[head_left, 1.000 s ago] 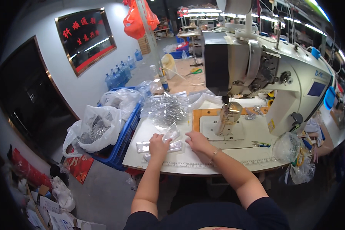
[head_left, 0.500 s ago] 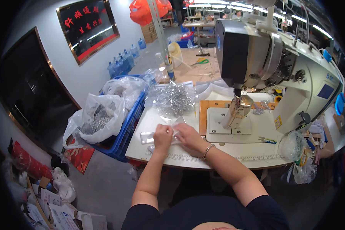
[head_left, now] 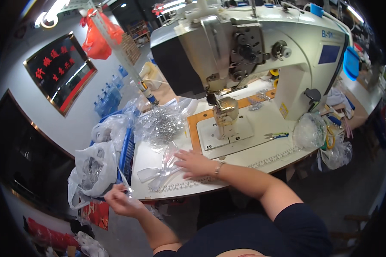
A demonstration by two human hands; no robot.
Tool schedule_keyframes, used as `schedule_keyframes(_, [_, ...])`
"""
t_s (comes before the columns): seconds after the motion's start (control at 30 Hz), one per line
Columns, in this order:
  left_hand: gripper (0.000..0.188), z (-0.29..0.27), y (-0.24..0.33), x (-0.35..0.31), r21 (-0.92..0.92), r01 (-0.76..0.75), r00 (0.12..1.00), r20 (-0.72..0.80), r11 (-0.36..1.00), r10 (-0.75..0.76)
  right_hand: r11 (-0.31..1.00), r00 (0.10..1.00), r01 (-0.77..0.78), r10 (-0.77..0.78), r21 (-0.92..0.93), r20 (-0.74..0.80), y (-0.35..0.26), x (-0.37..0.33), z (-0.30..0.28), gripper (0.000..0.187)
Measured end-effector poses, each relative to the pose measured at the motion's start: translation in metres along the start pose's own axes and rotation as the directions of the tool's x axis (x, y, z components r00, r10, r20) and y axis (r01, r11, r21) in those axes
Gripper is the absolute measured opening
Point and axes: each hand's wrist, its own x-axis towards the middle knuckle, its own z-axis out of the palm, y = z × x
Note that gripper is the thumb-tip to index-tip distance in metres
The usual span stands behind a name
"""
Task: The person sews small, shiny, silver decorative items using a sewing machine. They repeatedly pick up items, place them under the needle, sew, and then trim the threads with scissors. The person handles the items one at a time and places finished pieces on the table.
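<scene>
White-topped desk (head_left: 144,157) spreads under my right hand and away past it; beyond that hand stands a big off-white sewing machine (head_left: 251,45) with a black front end, and an orange-brown board (head_left: 194,135) edges its metal plate. My hands are well apart; the left hand (head_left: 122,200) is out by the desk's near left edge, fingers closed on a narrow, glossy clear plastic strip (head_left: 127,185); the right hand (head_left: 196,164) lies palm down, fingers spread, right beside flat, clear plastic pieces laid crosswise (head_left: 161,172); I cannot tell whether the fingertips touch them. Ahead of those pieces, a tangled silver heap (head_left: 161,124) glints in clear plastic; past my left hand sits a white plastic bag (head_left: 77,182) of silvery bits, against a blue plastic basket (head_left: 127,150); to the right of my right hand lie small green-and-blue snips (head_left: 280,135).
</scene>
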Motion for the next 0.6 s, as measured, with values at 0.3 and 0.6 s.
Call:
schedule_keyframes(0.3, [0.068, 0.098, 0.090, -0.193, -0.065, -0.338, 0.122, 0.986, 0.939, 0.112, 0.722, 0.596, -0.691, 0.596, 0.034, -0.538, 0.143, -0.151, -0.131, 0.016])
schedule_keyframes(0.6, [0.080, 0.053, 0.068, -0.193, -0.147, -0.377, 0.028, 0.985, 0.914, 0.170, 0.698, 0.662, -0.677, 0.439, -0.233, -0.607, 0.189, -0.145, -0.121, 0.014])
